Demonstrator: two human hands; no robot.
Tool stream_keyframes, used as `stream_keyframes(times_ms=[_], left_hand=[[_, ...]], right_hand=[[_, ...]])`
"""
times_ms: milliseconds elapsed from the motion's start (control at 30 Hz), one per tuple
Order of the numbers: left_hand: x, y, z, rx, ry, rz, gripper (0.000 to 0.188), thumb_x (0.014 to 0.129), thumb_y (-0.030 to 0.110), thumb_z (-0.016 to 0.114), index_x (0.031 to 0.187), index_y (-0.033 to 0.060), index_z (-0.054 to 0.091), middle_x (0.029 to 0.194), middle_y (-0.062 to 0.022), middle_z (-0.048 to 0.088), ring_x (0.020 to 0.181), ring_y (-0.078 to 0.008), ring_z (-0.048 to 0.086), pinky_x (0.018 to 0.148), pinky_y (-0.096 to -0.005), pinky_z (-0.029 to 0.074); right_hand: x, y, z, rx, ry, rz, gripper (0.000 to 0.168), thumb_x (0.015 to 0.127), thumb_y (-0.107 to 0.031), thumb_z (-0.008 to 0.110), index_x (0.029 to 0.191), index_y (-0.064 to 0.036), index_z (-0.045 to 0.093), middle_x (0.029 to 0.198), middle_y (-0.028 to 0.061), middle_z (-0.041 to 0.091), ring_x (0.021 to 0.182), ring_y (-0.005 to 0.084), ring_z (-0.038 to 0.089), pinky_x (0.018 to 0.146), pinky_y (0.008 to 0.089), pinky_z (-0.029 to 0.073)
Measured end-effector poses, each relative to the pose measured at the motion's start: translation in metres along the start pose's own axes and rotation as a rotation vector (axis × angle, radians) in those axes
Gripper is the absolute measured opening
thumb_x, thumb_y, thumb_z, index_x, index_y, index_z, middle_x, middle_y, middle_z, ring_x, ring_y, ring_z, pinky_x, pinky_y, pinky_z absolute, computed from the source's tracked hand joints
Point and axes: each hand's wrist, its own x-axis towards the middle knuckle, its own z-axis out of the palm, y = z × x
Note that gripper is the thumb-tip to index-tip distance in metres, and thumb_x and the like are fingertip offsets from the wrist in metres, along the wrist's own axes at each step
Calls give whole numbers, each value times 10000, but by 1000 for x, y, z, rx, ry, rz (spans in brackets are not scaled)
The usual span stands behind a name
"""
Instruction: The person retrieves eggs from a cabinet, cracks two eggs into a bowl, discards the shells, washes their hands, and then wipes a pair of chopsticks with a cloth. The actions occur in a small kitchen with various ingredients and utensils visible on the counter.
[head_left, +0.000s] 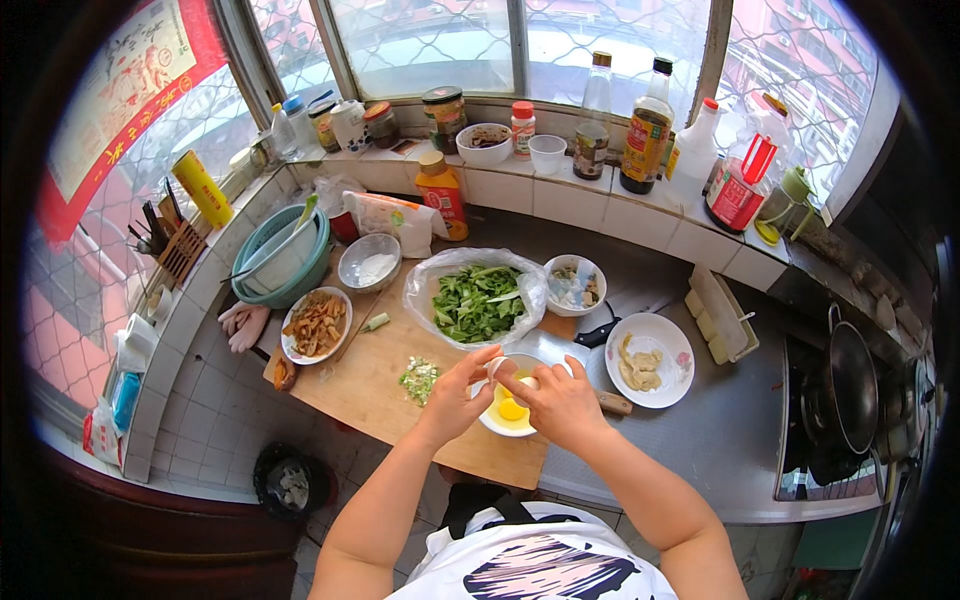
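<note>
Over a white bowl (498, 429) my left hand (455, 395) holds a piece of eggshell (500, 367). My right hand (568, 403) grips another shell piece (530, 383) close beside it, so the egg is parted between my fingers. Raw egg with a bright yolk (512, 409) lies in the bowl, partly hidden by my hands. The bowl stands on a wooden cutting board (487, 459). To its left sits a small pile of chopped scallion (418, 380). A cleaver with a wooden handle (613, 403) lies behind and to the right, partly covered by my right hand.
Cut greens fill a plastic-lined container (412, 304) behind the bowl. Nearby are a plate of browned pieces (316, 326), a bowl of white powder (369, 261), a black-handled knife (597, 334) and a plate with beige paste (640, 364). A wok (853, 386) sits on the stove at right.
</note>
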Motion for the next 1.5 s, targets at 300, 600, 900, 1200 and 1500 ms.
stream_keyframes(times_ms=[300,600,900,1200,1500], left_hand=[[-1,-3,2,167,53,123,490,770,0,567,1243,77,464,1157,-114,573,986,-233,611,815,-314,492],[0,3,3,181,59,158,500,765,-1,570,1244,95,463,1136,-103,586,979,-230,614,790,-318,495],[1,-1,5,220,72,174,524,754,-3,576,1252,106,455,1126,-95,593,947,-217,618,785,-321,495],[1,-1,4,217,93,180,536,754,-13,568,1262,102,442,1149,-109,581,972,-226,607,814,-317,485],[-4,-18,-1,-139,63,-93,519,836,15,537,1315,105,359,1191,-101,534,991,-177,575,825,-297,472]], right_hand=[[1,5,-4,29,10,48,653,711,-138,620,1301,-314,402,875,54,565,822,193,560,878,456,384],[-3,7,2,27,5,13,668,703,-137,631,1301,-324,397,874,53,558,804,200,555,861,462,387],[0,9,8,7,13,20,677,694,-135,637,1298,-321,394,875,40,558,826,202,555,874,467,376],[-4,8,-2,26,-84,15,700,677,-145,655,1303,-338,405,899,60,556,845,212,554,885,465,370],[-14,13,-3,517,-56,162,538,713,-177,608,1233,-257,497,935,76,572,904,229,555,900,410,353]])
